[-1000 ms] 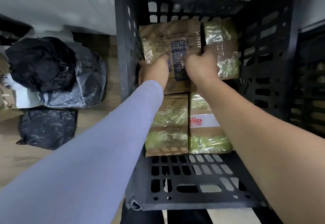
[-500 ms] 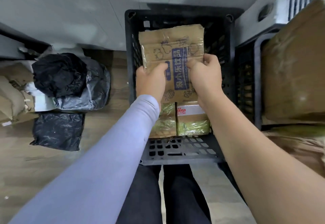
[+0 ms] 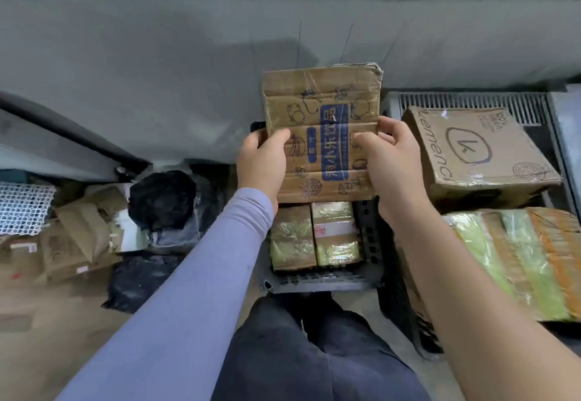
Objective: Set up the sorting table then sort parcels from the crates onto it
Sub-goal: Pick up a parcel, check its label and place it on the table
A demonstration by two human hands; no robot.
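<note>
Head cam, looking down: I've got a flat cardboard parcel (image 3: pixel 320 130) with blue print held up in the air over the black crate (image 3: pixel 320 281), both hands on it. Left hand (image 3: pixel 262 161) has its grip clamped on the parcel's left edge, thumb on the front face; right hand (image 3: pixel 388 161) is clamped on the right edge the same way, thumb across the front and fingers curled behind. Parcel is roughly upright, facing me, and clear of the crate.

Down in the crate I can see two taped parcels (image 3: pixel 314 235) lying side by side, touching each other. To the right sits another crate with a big brown box (image 3: pixel 478 149) on top and a parcel wrapped in yellowish tape (image 3: pixel 515 262) nearer to me. Off to the left on the floor: black bags (image 3: pixel 163 199) and some crumpled cardboard (image 3: pixel 78 243). My dark trousers (image 3: pixel 314 353) show at the bottom.
</note>
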